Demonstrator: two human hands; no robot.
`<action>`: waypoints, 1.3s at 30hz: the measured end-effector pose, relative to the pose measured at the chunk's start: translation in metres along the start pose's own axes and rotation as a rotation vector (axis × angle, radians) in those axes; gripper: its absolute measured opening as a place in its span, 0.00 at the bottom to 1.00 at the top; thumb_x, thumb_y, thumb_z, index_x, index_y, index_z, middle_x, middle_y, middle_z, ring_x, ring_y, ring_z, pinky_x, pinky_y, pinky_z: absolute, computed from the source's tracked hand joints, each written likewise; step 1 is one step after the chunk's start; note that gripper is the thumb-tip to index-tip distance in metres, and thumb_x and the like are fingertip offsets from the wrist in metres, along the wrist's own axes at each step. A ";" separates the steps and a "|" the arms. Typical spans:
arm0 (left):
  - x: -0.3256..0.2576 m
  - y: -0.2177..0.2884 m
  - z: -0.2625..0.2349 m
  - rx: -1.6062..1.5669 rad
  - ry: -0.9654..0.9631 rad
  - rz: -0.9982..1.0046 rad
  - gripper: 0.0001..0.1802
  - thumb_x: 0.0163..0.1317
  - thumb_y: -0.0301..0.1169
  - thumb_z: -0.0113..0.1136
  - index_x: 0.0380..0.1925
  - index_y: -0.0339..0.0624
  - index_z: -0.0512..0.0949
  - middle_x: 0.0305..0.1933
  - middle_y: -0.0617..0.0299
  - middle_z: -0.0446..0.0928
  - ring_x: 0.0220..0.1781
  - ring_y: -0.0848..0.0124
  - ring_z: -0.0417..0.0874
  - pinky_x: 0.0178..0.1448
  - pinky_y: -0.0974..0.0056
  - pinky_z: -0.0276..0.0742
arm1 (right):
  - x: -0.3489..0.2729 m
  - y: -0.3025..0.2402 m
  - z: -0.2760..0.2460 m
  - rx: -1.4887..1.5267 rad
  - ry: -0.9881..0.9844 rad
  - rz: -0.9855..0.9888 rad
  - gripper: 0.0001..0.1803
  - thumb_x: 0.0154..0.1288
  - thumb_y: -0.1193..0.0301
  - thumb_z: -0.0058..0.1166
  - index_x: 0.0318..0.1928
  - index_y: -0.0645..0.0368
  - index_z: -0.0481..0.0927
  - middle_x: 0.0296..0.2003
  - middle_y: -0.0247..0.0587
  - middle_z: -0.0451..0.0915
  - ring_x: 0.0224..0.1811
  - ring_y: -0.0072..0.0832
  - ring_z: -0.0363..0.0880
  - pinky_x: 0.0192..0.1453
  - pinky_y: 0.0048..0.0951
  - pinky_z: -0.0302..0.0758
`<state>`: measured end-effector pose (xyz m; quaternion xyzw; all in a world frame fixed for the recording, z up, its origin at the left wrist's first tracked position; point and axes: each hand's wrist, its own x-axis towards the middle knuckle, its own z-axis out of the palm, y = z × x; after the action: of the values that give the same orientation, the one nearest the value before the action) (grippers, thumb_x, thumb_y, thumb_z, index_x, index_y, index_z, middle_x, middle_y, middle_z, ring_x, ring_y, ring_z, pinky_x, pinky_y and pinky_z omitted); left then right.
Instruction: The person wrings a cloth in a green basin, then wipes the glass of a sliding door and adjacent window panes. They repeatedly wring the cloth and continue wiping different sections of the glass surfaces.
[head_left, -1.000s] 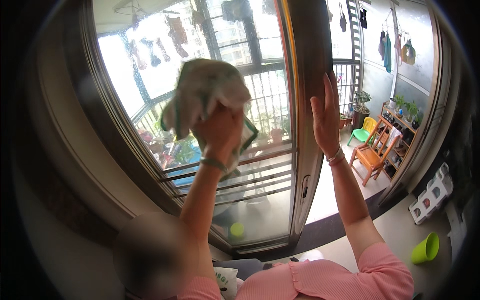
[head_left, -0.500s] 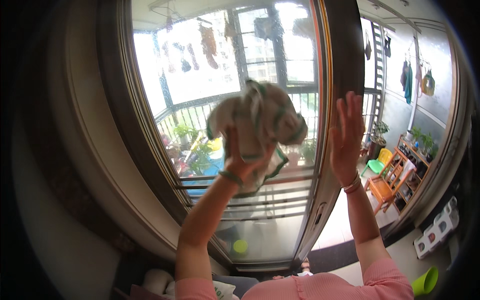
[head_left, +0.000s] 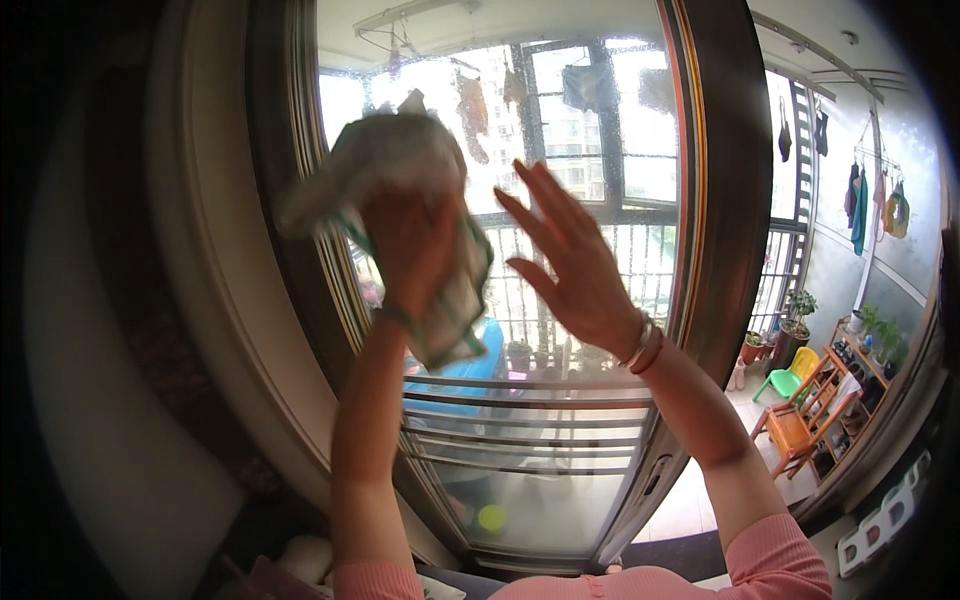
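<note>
A pale cloth with green edges point(head_left: 400, 150) is bunched in my left hand point(head_left: 405, 245), up against the left side of a glass door pane point(head_left: 560, 300). Motion smears the cloth and the fingers somewhat. One corner of the cloth hangs below the wrist, and another reaches over the door's dark left frame point(head_left: 285, 150). My right hand point(head_left: 570, 260) is raised in front of the same pane, right of the cloth, with fingers spread and nothing in it. Whether its fingertips touch the glass, I cannot tell.
The door's right stile point(head_left: 725, 200) carries a recessed handle point(head_left: 657, 474). Right of it, an opening leads to a balcony with a wooden chair point(head_left: 790, 430), a small green and yellow chair point(head_left: 790, 378), potted plants point(head_left: 800, 305) and hanging laundry point(head_left: 858, 205). A white slotted rack point(head_left: 885, 520) stands at lower right.
My left hand has carried the cloth left and slightly up across the pane. My right hand has moved left, from beside the door's right stile to in front of the glass. The view has shifted.
</note>
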<state>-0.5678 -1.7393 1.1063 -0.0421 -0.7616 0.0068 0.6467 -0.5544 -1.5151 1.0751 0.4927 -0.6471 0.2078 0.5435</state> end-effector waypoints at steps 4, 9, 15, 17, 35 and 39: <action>-0.146 0.029 0.009 -0.474 -0.148 -0.158 0.37 0.71 0.51 0.48 0.74 0.45 0.56 0.74 0.48 0.59 0.75 0.56 0.61 0.77 0.50 0.56 | -0.006 -0.038 0.024 0.106 -0.158 -0.176 0.35 0.66 0.56 0.56 0.72 0.44 0.64 0.75 0.40 0.57 0.78 0.41 0.52 0.80 0.46 0.52; -0.124 -0.033 0.041 -1.033 -0.276 -0.292 0.39 0.72 0.50 0.48 0.77 0.47 0.48 0.80 0.55 0.47 0.78 0.61 0.56 0.79 0.53 0.54 | 0.020 -0.045 0.032 -0.188 -0.051 -0.289 0.28 0.57 0.64 0.60 0.60 0.50 0.77 0.67 0.35 0.68 0.77 0.38 0.55 0.79 0.44 0.55; 0.137 -0.069 -0.031 -0.346 0.016 -0.265 0.41 0.70 0.62 0.39 0.60 0.33 0.73 0.66 0.40 0.71 0.66 0.52 0.73 0.68 0.56 0.67 | 0.048 -0.034 -0.020 -0.112 0.059 -0.140 0.25 0.69 0.59 0.55 0.65 0.50 0.73 0.73 0.38 0.61 0.78 0.35 0.53 0.80 0.44 0.51; 0.175 -0.072 -0.049 -0.101 0.244 -0.128 0.41 0.69 0.63 0.39 0.56 0.33 0.75 0.60 0.39 0.75 0.60 0.49 0.77 0.64 0.52 0.68 | 0.042 -0.022 -0.034 -0.147 0.169 -0.130 0.25 0.70 0.60 0.54 0.66 0.49 0.73 0.73 0.38 0.62 0.78 0.37 0.54 0.79 0.44 0.52; -0.147 0.082 0.049 -0.754 -0.660 0.176 0.48 0.56 0.60 0.63 0.71 0.47 0.60 0.72 0.51 0.64 0.75 0.52 0.61 0.78 0.51 0.55 | -0.093 -0.021 -0.025 -0.093 0.091 -0.012 0.16 0.61 0.68 0.59 0.49 0.53 0.73 0.64 0.47 0.73 0.71 0.48 0.65 0.74 0.53 0.57; -0.047 0.070 0.093 -1.201 -0.690 -0.076 0.58 0.54 0.62 0.65 0.75 0.43 0.49 0.77 0.49 0.55 0.79 0.54 0.53 0.81 0.55 0.48 | -0.020 0.025 -0.034 -0.117 0.269 -0.072 0.27 0.60 0.76 0.54 0.62 0.56 0.71 0.63 0.51 0.71 0.72 0.52 0.62 0.76 0.53 0.56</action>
<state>-0.6482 -1.6691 1.0401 -0.3613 -0.7966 -0.4255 0.2320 -0.5606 -1.4686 1.0751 0.4508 -0.5613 0.2143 0.6602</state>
